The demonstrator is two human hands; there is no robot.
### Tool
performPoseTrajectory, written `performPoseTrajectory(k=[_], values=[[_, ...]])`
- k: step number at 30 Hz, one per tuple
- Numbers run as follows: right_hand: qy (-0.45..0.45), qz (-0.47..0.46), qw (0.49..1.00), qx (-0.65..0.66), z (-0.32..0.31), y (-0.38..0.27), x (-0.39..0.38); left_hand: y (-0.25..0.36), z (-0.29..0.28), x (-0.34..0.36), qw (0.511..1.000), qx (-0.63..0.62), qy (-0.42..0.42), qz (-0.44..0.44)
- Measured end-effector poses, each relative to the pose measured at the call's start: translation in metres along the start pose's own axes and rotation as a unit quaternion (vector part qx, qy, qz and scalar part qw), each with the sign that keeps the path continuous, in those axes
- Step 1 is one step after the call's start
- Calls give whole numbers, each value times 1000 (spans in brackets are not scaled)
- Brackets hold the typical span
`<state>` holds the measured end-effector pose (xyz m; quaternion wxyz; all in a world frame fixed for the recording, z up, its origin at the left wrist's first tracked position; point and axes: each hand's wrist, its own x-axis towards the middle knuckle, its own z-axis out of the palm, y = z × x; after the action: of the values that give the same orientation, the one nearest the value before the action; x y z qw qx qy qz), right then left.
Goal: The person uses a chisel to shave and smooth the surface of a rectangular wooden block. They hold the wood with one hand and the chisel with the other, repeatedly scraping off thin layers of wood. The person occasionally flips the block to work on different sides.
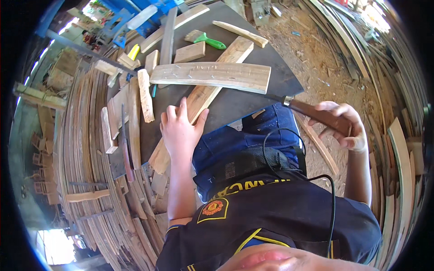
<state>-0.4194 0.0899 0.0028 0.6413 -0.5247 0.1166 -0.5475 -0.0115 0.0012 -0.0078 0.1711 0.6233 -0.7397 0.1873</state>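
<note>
In the head view, the left hand (180, 132) lay spread across the beam (204, 99), thumb and fingers apart; the right hand (356, 128) was closed loosely round the tool (318, 116), which pointed toward the plank (212, 76). Whether it touched was unclear. The beam lay on the table (242, 107), the plank crosswise over it, so a push at one end could have tipped the plank; a loose grip could have let the tool slip. The beam was straight and pale, the plank grained and gently curved, the table dark and flat.
</note>
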Motion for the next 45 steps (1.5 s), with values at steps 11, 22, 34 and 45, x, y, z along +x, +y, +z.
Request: performPoseTrajectory(k=[11, 22, 34, 45], values=[[58, -77, 987, -129, 7, 8, 18, -9, -2, 7, 1000, -17, -7, 14], [22, -402, 870, -286, 21, 18, 108, -8, -33, 18, 995, -32, -89, -33], [-45, -457, 885, -77, 48, -33, 114, -28, -135, 65, 990, -37, -130, 34], [-51, -479, 871, -94, 59, -22, 124, -27, -167, 97, 971, -11, -213, 111]])
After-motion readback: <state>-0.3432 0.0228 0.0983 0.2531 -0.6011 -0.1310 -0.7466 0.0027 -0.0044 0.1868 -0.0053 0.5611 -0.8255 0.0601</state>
